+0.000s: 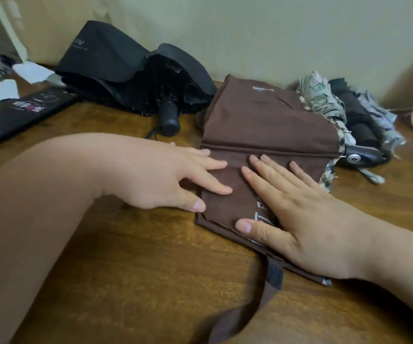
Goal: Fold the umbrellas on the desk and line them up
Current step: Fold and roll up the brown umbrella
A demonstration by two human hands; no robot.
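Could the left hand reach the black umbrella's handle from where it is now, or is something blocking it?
Probably yes. The left hand lies flat on the brown umbrella, holding nothing, and bare desk lies between it and the black umbrella's handle, which points toward the person.

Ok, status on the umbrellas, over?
Both hands open: left hand and right hand flat on brown umbrella, strap loose. Unfolded black umbrella back left. Nothing blocking.

One desk. Two hands: left hand, right hand. Probably five umbrellas: brown umbrella, black umbrella, three rolled umbrellas bunched together. One phone.
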